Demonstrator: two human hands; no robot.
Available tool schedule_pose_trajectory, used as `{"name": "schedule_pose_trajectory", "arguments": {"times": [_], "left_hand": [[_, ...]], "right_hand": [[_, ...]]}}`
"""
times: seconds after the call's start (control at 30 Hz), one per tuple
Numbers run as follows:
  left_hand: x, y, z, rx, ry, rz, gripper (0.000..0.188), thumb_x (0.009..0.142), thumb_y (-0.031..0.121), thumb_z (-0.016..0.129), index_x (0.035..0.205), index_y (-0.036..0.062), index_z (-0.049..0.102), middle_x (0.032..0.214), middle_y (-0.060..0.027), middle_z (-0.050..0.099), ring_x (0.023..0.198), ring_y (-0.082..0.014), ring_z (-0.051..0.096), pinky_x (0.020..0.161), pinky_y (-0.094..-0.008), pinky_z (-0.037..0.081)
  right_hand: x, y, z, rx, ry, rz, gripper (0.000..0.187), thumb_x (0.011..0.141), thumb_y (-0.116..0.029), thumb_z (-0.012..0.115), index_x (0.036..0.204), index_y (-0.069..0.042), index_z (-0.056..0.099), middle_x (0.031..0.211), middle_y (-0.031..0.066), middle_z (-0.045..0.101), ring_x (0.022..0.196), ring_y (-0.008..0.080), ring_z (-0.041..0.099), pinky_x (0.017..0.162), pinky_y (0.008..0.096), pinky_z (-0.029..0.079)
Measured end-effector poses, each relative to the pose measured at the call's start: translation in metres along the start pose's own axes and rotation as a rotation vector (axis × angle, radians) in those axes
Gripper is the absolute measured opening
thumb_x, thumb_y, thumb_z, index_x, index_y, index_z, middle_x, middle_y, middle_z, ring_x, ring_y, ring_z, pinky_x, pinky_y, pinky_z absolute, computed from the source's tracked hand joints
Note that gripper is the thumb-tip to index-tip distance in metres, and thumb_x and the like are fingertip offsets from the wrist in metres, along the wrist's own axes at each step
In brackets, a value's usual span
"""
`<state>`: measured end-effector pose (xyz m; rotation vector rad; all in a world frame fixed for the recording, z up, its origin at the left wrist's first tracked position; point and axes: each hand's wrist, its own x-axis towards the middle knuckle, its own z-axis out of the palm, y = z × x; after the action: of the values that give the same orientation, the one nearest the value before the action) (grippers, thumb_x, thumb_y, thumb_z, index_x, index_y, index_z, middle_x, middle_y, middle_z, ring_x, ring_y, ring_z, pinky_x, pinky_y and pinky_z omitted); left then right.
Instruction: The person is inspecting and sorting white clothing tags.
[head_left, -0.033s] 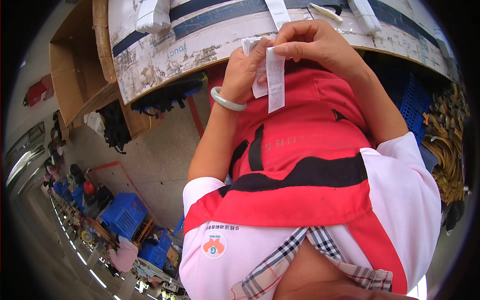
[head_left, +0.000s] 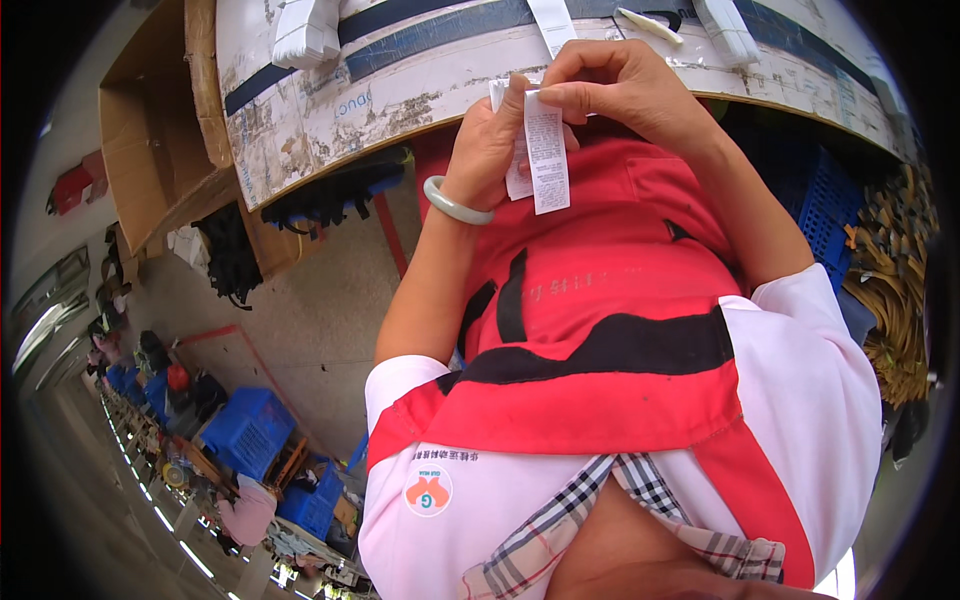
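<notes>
My left hand, with a pale bangle at the wrist, is closed on a small bundle of white printed labels, its thumb pointing up. The thumb and forefinger of my right hand pinch the upper end of one long printed label. That label hangs down in front of the bundle, over the red apron. Just beyond my fingers a white label strip lies on the worn table. My fingers partly hide the bundle's top.
Folded white label stacks lie on the table at left and right, with a slim white tool between. An open cardboard box stands left. Blue crates and brown strips are at right. A person sits far off.
The long label has shifted slightly left and up, its printed face turned more toward view. My right fingers have moved a little left, closer to the left thumb.
</notes>
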<state>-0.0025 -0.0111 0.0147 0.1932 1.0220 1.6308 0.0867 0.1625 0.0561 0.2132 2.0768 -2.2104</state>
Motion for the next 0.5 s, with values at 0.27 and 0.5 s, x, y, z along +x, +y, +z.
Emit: {"name": "schedule_pose_trajectory", "arguments": {"times": [0.27, 0.5], "left_hand": [[0.004, -0.012, -0.004, -0.046, -0.020, 0.129, 0.031, 0.095, 0.026, 0.062, 0.109, -0.0015, 0.058, 0.076, -0.0027, 0.053, 0.071, -0.0151, 0.059, 0.060, -0.0242, 0.047], [0.006, -0.002, 0.007, 0.417, 0.377, 0.197, 0.022, 0.087, 0.010, 0.071, 0.106, 0.0003, 0.064, 0.090, -0.0042, 0.062, 0.076, -0.0090, 0.059, 0.062, -0.0209, 0.048]], "right_hand": [[0.037, 0.021, -0.030, -0.937, 0.435, -0.482, 0.018, 0.091, -0.016, 0.067, 0.104, -0.004, 0.068, 0.096, 0.0025, 0.065, 0.084, 0.0098, 0.060, 0.076, 0.0233, 0.049], [0.030, 0.038, -0.037, -0.727, 0.439, -0.390, 0.011, 0.081, -0.013, 0.074, 0.090, -0.006, 0.073, 0.092, 0.0092, 0.060, 0.083, 0.0219, 0.060, 0.071, 0.0310, 0.047]]}}
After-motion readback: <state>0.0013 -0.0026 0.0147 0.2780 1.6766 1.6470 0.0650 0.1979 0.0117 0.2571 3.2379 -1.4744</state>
